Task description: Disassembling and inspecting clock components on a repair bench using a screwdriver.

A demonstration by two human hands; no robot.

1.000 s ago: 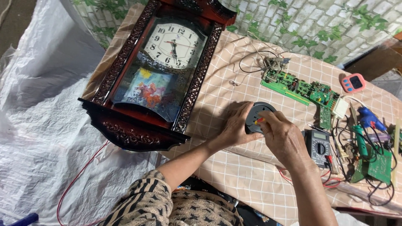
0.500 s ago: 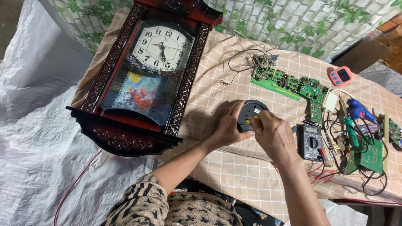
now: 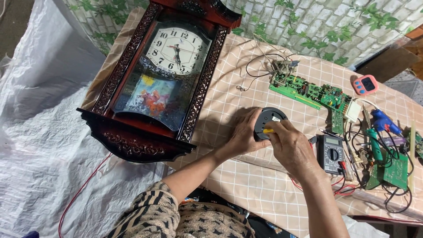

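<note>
A: What do the two hands do at this moment?

B: The left hand (image 3: 243, 135) lies with its fingers spread against the left edge of a round dark grey plastic disc (image 3: 269, 121) and steadies it. The right hand (image 3: 292, 147) is closed around a small tool with a yellow handle (image 3: 268, 131); only a short yellow piece shows between the fingers, and it lies over the lower part of the disc.

A: Where is the disc?

B: It lies flat on the beige checked tablecloth (image 3: 229, 88), near the middle of the table, between the big clock and the meter.

A: Which clock?

B: A large wall clock with a dark red carved wooden frame (image 3: 158, 83). It lies on its back to the left of the hands, with a white dial above and a coloured picture behind glass below. Its lower end goes over the table edge, above a white plastic sheet (image 3: 39, 145).

A: And on the right side?

B: A black multimeter with red leads (image 3: 331, 154) is just beside the right hand. Further back lies a long green circuit board (image 3: 308, 90), and a small pink device with a screen (image 3: 365, 84). At the far right I see a blue tool (image 3: 384, 122) and one more green board (image 3: 395, 165) among wires.
</note>
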